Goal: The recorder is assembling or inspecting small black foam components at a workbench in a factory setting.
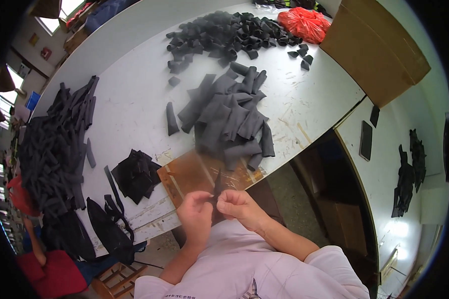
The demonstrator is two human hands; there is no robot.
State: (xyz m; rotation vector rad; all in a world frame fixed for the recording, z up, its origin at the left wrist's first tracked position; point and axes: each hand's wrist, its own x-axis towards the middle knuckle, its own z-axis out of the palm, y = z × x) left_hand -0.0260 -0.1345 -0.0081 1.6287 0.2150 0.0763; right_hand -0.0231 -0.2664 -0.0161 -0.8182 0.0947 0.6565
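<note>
Fingers (201,196) of left hand (194,217) and right hand (242,207) pinch dark fabric piece (218,182) by brown board (182,172) at counter (129,124) edge; white shirt (284,271) bears dark lettering, too small to read.

- Cardboard box (376,50): large, brown.
- Red plastic bag (304,25): crinkled, bulging, just left of the box.
- White table (309,109): scuffed, stretches left from the box.
- Phone (365,140): dark, on the near side of the box.
- Red seat (67,274): well left of the box, far nearer.
- Wooden stool (115,281): slatted, also left of the box, nearer.
</note>
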